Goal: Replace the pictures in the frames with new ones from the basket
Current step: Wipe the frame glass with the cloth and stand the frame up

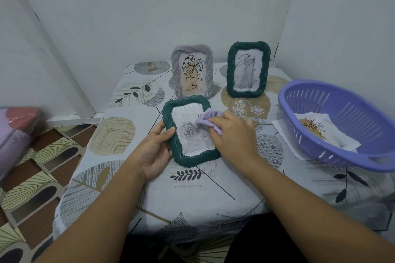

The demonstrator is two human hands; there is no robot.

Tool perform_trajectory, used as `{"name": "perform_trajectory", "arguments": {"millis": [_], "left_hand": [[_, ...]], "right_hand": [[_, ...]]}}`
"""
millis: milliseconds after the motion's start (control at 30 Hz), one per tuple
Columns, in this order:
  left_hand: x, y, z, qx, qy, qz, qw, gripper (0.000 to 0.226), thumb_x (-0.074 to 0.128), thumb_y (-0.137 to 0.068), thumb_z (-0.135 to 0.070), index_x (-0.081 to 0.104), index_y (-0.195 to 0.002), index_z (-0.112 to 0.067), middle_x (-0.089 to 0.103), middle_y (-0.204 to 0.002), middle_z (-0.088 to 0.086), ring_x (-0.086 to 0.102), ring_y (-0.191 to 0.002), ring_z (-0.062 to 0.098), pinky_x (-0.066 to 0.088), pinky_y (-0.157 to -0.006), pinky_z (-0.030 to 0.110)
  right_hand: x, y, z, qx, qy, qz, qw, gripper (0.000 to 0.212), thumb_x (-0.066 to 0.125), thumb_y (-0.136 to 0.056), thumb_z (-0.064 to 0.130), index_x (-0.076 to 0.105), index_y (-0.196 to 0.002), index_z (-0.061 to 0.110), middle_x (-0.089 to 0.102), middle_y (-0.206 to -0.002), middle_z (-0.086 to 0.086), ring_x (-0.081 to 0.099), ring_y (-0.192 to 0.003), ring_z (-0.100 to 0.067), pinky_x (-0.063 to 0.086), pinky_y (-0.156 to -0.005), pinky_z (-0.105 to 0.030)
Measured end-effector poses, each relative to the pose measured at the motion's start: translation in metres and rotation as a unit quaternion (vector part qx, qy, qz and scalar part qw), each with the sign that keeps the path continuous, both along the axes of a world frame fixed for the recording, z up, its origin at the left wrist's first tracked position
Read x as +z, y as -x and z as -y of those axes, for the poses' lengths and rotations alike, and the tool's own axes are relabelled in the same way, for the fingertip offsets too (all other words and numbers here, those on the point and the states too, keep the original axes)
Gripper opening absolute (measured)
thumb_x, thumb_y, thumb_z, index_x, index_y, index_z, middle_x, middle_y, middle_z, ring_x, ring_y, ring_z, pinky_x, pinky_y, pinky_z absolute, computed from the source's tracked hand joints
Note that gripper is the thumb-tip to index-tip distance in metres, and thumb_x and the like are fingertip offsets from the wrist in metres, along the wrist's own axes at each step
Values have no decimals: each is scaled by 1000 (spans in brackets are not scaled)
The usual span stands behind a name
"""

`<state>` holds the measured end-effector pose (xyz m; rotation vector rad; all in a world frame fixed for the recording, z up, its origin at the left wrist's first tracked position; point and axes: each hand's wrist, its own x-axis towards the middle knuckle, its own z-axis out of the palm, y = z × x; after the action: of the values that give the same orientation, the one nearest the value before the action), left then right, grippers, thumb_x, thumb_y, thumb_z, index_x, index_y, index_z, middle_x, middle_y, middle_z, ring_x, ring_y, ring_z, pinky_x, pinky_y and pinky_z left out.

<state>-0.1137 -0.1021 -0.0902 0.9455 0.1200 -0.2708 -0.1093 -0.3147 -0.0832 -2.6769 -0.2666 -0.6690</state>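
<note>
At the far left edge lies a blurred pink and lilac bundle [15, 132] on the patterned floor. On the leaf-print tablecloth [119, 179], the left hand [155, 151] grips the left edge of a dark green frame [188, 132] lying flat, thumb on its rim. Its rose picture carries faint writing at the top, too pale to read. Behind stand a grey frame [192, 70], with small unreadable print low on its picture, and a second green frame [248, 68]. The right hand [233, 134] clutches a lilac cloth [207, 120] pressed on the glass. At right sits a purple basket [342, 121] holding a leaf picture [316, 130].
</note>
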Motion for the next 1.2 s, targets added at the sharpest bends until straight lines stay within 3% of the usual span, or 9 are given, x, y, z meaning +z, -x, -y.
{"name": "perform_trajectory", "arguments": {"millis": [233, 467, 633, 767, 900, 1033, 1100, 1200], "left_hand": [[-3, -2, -2, -7, 3, -1, 1000, 44, 48, -103, -1, 54, -144, -13, 63, -138, 17, 59, -130, 30, 52, -103, 46], [-1, -1, -2, -14, 4, 4, 1000, 43, 47, -103, -2, 53, -144, -13, 64, -137, 17, 61, -128, 30, 52, -103, 45], [-1, -1, 0, 0, 3, -1, 1000, 44, 48, -102, 0, 56, -142, -15, 67, -135, 14, 71, -111, 23, 58, -96, 42], [0, 0, -1, 3, 5, -7, 1000, 42, 48, -102, 0, 58, -140, -15, 69, -131, 12, 72, -108, 22, 60, -92, 39], [1, 1, 0, 8, 4, -13, 1000, 42, 48, -102, 0, 57, -141, -14, 69, -132, 13, 72, -108, 22, 60, -91, 39], [2, 2, 0, 12, 2, -16, 1000, 43, 48, -103, 0, 56, -142, -14, 68, -132, 13, 71, -110, 23, 60, -93, 41], [3, 3, 0, 17, 4, -22, 1000, 42, 48, -103, 0, 56, -142, -13, 69, -131, 14, 71, -110, 24, 61, -91, 40], [3, 4, 0, 30, 15, -33, 999, 41, 48, -103, 0, 57, -141, -11, 68, -132, 15, 69, -117, 27, 61, -89, 40]], "right_hand": [[12, -24, -39, 13, -18, -52, 998, 29, 52, -103, 37, 68, -127, 39, 60, -113, 7, 58, -92, -14, 36, -89, -39], [-2, -2, -23, 102, -23, -32, 994, 22, 57, -100, 38, 71, -117, 43, 53, -96, 15, 53, -87, -8, 38, -87, -40], [-2, -10, 7, 38, -116, -36, 992, 23, 56, -102, 39, 70, -120, 41, 44, -84, 21, 41, -72, 1, 47, -86, -42], [-1, -13, 18, -4, -187, -42, 982, 23, 56, -100, 45, 72, -114, 37, 56, -89, 16, 57, -82, -14, 53, -83, -49], [-9, -8, 22, -15, -195, -58, 979, 24, 55, -100, 46, 70, -116, 37, 63, -99, 9, 63, -96, -24, 54, -82, -46], [-17, -10, 26, -52, -203, -89, 974, 14, 54, -98, 46, 60, -88, 38, 56, -85, 6, 57, -79, -22, 46, -64, -37], [-19, -12, 28, -69, -193, -93, 974, 24, 53, -98, 46, 50, -78, 34, 54, -82, 5, 54, -76, -21, 41, -60, -34], [-17, -9, 29, -75, -164, -111, 977, 23, 50, -100, 49, 58, -89, 30, 56, -90, 2, 55, -80, -22, 43, -65, -35]]}}
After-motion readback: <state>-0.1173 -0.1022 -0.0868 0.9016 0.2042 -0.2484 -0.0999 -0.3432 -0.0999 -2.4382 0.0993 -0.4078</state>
